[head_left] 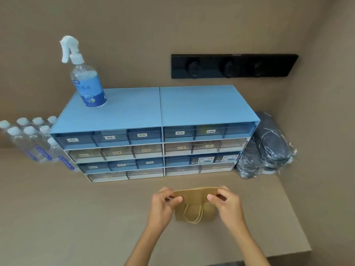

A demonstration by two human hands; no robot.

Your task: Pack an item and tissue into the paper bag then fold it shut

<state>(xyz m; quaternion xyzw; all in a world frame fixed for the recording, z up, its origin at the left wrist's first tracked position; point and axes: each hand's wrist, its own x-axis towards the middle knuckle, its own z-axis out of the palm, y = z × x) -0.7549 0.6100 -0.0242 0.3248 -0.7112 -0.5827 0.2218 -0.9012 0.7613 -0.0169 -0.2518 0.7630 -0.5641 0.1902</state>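
A small brown paper bag [195,205] stands on the beige counter in front of me, its twine handle [192,215] hanging down the near face. Its top edge is bent over toward me. My left hand [164,203] pinches the left end of that top edge between thumb and fingers. My right hand [224,201] pinches the right end the same way. The bag's inside is hidden, so I cannot see any item or tissue in it.
A blue drawer cabinet [153,131] with labelled drawers stands just behind the bag, a spray bottle [86,79] on top. Water bottles [32,141] stand at left, wrapped dark bundles [267,146] at right. A black socket strip [232,66] is on the wall.
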